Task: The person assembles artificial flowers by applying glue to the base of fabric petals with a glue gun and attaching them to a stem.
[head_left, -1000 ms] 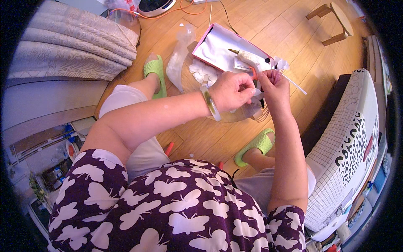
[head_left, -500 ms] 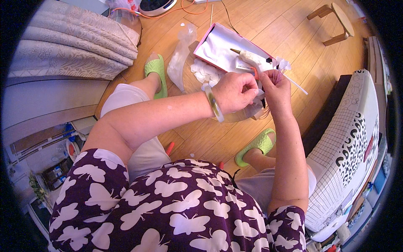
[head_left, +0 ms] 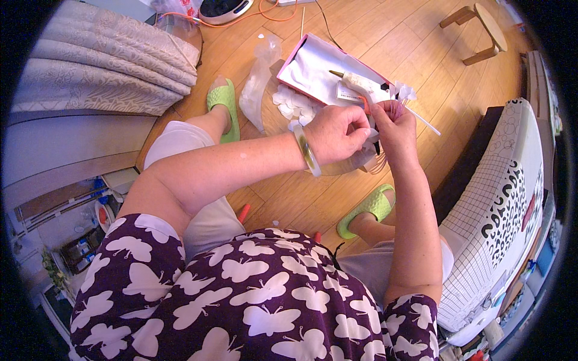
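My right hand [head_left: 397, 133] pinches a bunch of thin purplish stems [head_left: 396, 109], their ends fanning out above and below the fingers. White petal-like pieces [head_left: 406, 92] show at the upper end of the bunch. Close by on its left, my left hand [head_left: 335, 133] is closed with thumb and fingertips together; what it pinches, if anything, cannot be made out. Just beyond the hands a white glue gun [head_left: 366, 86] with an orange trigger lies over a pink-edged box [head_left: 295, 55] lined with white. Beside the box is a heap of round white petals [head_left: 294, 103].
A clear plastic bag [head_left: 259, 81] lies left of the box. A wooden stool [head_left: 486, 29] stands at the far right, and a patterned white cover [head_left: 487, 222] runs along the right side. Green slippers [head_left: 369, 210] are on my feet. A curtain [head_left: 108, 60] hangs at left.
Almost nothing differs. Both hands keep their places, with only a slight shift of the fingers and the stems.
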### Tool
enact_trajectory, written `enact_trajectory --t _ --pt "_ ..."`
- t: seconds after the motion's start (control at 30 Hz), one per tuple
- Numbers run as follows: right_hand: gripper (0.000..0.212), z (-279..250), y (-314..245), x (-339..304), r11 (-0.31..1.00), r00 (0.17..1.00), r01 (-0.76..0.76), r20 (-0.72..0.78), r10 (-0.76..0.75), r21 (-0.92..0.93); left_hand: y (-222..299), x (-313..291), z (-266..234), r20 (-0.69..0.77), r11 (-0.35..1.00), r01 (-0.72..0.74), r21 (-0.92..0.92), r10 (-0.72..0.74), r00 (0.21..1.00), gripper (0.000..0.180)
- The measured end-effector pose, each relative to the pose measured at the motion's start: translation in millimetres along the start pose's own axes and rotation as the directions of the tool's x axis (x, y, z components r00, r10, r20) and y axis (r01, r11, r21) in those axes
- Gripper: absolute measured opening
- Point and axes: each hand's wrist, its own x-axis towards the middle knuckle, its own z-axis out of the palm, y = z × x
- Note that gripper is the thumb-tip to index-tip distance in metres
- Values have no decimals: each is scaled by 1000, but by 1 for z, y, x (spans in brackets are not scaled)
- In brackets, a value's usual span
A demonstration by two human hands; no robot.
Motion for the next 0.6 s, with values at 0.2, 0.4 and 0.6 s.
enact_trajectory --t 0.2,0.4,0.6 --pt "17 0 0 1 1000 1000 -4 9 4 -27 -3 5 -15 42 978 -96 184 89 995 10" --pt "15 0 -8 -2 997 997 -60 45 62 -43 1 35 -76 -44 950 -38 310 55 998 10" --pt "15 0 -8 -1 997 997 -61 38 63 -49 9 51 -99 -140 971 187 146 -167 976 12"
